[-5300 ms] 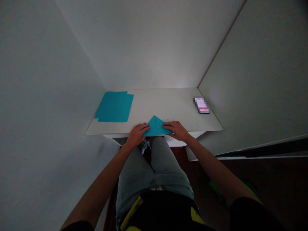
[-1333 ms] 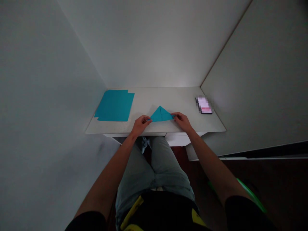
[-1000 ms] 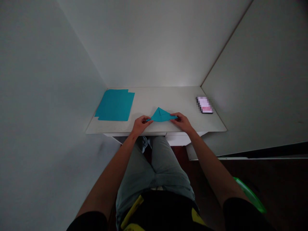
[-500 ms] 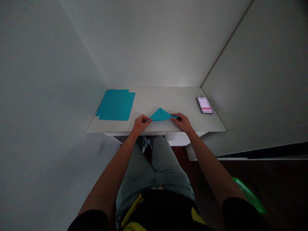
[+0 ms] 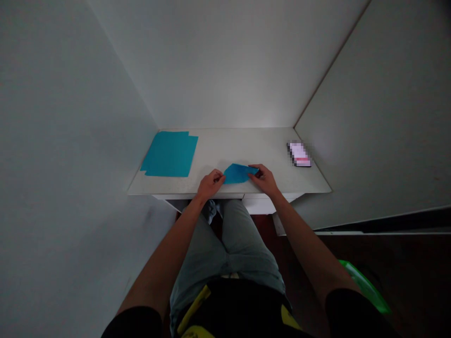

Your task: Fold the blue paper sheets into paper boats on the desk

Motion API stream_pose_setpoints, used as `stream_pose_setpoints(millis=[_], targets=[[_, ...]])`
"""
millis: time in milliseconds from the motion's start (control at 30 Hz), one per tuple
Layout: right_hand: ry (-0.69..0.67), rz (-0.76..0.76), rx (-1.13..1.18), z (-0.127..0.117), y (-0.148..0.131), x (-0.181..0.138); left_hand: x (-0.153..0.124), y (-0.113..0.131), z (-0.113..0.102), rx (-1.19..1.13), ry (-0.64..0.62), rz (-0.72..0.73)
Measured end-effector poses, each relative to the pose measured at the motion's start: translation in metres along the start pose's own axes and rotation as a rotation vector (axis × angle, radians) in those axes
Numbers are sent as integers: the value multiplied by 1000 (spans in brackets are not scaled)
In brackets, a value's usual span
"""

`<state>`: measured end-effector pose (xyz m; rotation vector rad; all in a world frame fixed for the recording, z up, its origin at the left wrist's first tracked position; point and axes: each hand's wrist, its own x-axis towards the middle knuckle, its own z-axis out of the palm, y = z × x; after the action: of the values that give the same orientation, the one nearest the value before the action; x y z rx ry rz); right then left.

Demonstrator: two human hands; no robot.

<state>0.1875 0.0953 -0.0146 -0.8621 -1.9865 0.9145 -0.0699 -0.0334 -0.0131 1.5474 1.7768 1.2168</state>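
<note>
A small folded piece of teal paper [image 5: 238, 173] lies near the front edge of the white desk [image 5: 246, 145]. My left hand [image 5: 210, 184] pinches its left end with the fingers curled. My right hand [image 5: 265, 178] grips its right end between thumb and fingers. The paper looks rounded and partly opened out between the two hands, no longer a sharp triangle. Both forearms reach forward over my lap.
A stack of flat teal sheets [image 5: 170, 153] rests at the desk's back left. A blurred pink and white object [image 5: 299, 154] lies at the right. White walls close in the desk on three sides. A green thing [image 5: 364, 286] sits on the dark floor at the right.
The folded paper was a pointed triangle held at both corners. Now its peak has dropped and the shape has flattened and rounded, with my hands drawn slightly closer together.
</note>
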Motion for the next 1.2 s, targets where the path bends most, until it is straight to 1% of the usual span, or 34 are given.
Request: stream_pose_setpoints(millis=[67, 133, 167, 267, 333, 400, 467, 567, 633, 700, 833, 900, 967, 1033, 1100, 1200], targets=[[2, -64, -21, 7, -5, 0, 0, 0, -1, 47, -56, 15], [-39, -150, -66, 15, -9, -1, 1, -1, -1, 108, -74, 54], [-84, -203, -109, 18, -10, -2, 1, -2, -1, 141, -51, 73], [-260, -344, -280, 22, -8, -4, 2, -5, -1, 203, 84, 98], [-338, -381, -352, 20, -4, -6, 3, -6, -1, 224, 103, 118], [-346, -380, -353, 17, 0, -8, 4, -6, -2, 262, 39, 179], [-314, -365, -325, 12, 3, -10, 4, -6, -3, 304, -26, 239], [-236, -335, -326, 3, 5, -14, 4, -4, -4, 305, -58, 266], [-210, -314, -338, -2, 4, -16, 4, -3, -4, 288, -65, 252], [-219, -279, -321, -5, 4, -16, 4, -2, -3, 285, -67, 225], [-207, -108, -227, -1, 0, -12, 4, 3, -1, 279, -32, 135], [-179, -57, -232, 4, -2, -11, 4, 6, 0, 275, -10, 101], [-160, -86, -300, 7, -4, -10, 4, 7, 1, 298, 7, 102], [-169, -167, -386, 9, -5, -11, 3, 8, 2, 349, -1, 154], [-220, -242, -455, 8, -7, -13, 2, 8, 2, 409, -43, 231], [-335, -307, -541, 2, -10, -20, -3, 8, 0, 479, -137, 323]])
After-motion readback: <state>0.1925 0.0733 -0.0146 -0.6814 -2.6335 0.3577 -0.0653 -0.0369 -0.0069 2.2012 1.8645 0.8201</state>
